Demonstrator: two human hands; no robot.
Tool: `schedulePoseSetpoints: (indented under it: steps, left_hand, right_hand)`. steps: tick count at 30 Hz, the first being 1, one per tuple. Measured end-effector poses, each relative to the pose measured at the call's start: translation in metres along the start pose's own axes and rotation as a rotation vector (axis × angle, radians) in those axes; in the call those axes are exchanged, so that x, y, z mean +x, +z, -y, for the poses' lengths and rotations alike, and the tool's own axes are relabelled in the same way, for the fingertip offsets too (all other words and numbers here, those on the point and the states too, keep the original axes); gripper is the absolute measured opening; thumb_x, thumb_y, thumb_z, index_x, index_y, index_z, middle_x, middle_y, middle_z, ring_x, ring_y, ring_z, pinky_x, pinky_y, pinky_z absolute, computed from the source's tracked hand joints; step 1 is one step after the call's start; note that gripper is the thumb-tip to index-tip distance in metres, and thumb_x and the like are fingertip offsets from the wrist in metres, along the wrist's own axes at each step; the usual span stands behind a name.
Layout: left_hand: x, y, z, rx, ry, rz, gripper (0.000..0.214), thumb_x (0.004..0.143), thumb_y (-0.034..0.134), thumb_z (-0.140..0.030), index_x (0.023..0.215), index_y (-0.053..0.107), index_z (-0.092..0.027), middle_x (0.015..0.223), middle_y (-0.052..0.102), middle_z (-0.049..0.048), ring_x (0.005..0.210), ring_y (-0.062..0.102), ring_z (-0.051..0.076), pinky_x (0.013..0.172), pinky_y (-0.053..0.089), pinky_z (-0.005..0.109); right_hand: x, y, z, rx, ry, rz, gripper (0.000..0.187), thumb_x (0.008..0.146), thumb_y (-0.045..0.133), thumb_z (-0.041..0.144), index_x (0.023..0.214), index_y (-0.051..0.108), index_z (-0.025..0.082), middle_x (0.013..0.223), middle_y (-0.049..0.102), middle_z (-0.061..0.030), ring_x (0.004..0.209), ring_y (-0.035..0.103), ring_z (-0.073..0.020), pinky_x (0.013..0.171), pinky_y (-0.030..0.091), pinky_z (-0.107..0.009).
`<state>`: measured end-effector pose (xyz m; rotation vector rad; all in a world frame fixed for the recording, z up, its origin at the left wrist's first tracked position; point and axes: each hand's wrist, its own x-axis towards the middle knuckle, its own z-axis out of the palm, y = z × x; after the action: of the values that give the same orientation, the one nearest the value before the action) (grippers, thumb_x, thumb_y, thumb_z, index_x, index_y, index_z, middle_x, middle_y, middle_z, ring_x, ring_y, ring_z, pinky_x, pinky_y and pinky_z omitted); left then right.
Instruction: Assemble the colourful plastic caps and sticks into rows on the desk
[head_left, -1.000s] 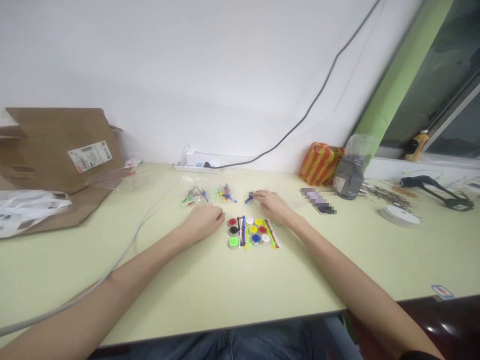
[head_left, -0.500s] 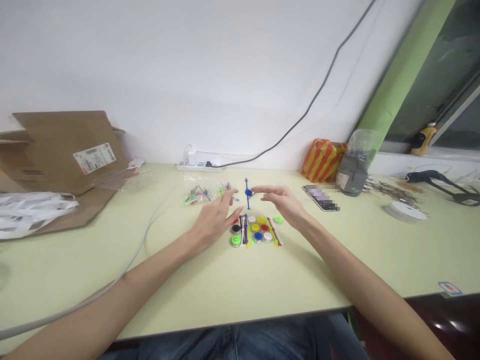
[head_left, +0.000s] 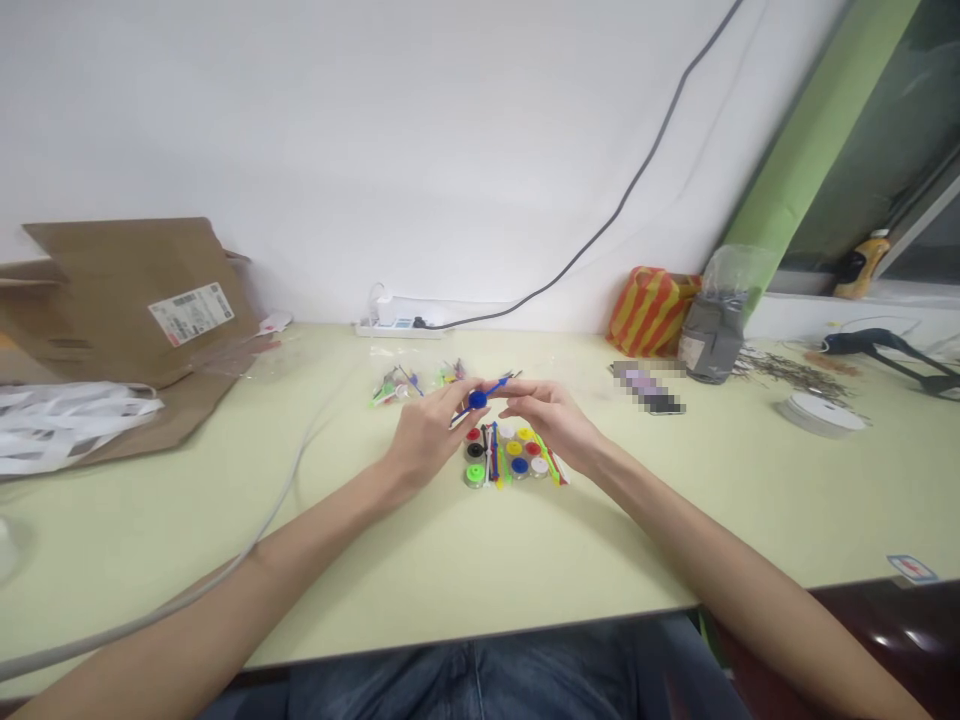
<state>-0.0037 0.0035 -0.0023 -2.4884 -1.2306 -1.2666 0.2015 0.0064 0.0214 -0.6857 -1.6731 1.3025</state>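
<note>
Blue stick [head_left: 495, 386] is tipping sideways, fingers of left hand [head_left: 424, 435] pinching it, fingers of right hand [head_left: 551, 420] coming close, can't tell if touching.

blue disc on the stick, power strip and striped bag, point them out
blue disc [head_left: 478, 400]: head view, on the disc's round face
power strip [head_left: 394, 330]: head view, on its white body
striped bag [head_left: 651, 312]: head view, on its red and yellow side

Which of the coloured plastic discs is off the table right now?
The blue disc on a blue stick, held up by the left hand, with the right hand beside it. The others, including a second blue disc, lie grouped on the table.
</note>
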Motion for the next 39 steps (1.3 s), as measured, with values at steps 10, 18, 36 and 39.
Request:
schedulePoseSetpoints:
  steps: [10, 18, 36, 39]
  left_hand:
    - [-0.001, 0.001, 0.001, 0.026, 0.032, 0.033, 0.021, 0.096, 0.056, -0.033, 0.110, 0.064, -0.019, 0.091, 0.070, 0.0041, 0.083, 0.067, 0.018, 0.072, 0.050, 0.029]
    - [-0.001, -0.001, -0.007, -0.024, 0.070, -0.010, 0.019, 0.095, 0.059, -0.036, 0.103, 0.064, -0.020, 0.090, 0.070, 0.0035, 0.084, 0.067, 0.017, 0.076, 0.052, 0.029]
    - [0.004, -0.005, -0.015, -0.379, 0.027, -0.059, 0.014, 0.093, 0.064, -0.032, 0.095, 0.063, -0.019, 0.085, 0.060, 0.0022, 0.076, 0.059, 0.014, 0.073, 0.055, 0.030]
    - [0.002, -0.004, -0.011, -0.197, 0.178, -0.020, 0.009, 0.094, 0.060, -0.028, 0.096, 0.061, -0.019, 0.091, 0.061, 0.0054, 0.086, 0.060, 0.017, 0.075, 0.051, 0.031]
  right_hand:
    - [-0.009, 0.008, 0.002, -0.913, -0.608, -0.103, 0.031, 0.097, 0.053, 0.022, 0.127, 0.059, 0.028, 0.130, 0.062, -0.0090, 0.122, 0.053, -0.0240, 0.101, 0.041, -0.044]
    - [-0.005, 0.003, -0.008, -1.092, -0.601, -0.108, 0.017, 0.100, 0.049, 0.022, 0.105, 0.065, 0.022, 0.092, 0.069, -0.0078, 0.090, 0.057, -0.0229, 0.081, 0.042, -0.038]
    - [-0.012, 0.007, 0.008, -0.682, -0.421, -0.024, 0.016, 0.099, 0.046, 0.022, 0.110, 0.058, 0.023, 0.096, 0.071, -0.0022, 0.089, 0.067, -0.0167, 0.086, 0.047, -0.031]
    - [-0.014, 0.009, 0.010, -0.726, -0.430, -0.012, 0.008, 0.098, 0.052, 0.028, 0.101, 0.058, 0.024, 0.093, 0.071, -0.0014, 0.085, 0.067, -0.0170, 0.086, 0.046, -0.032]
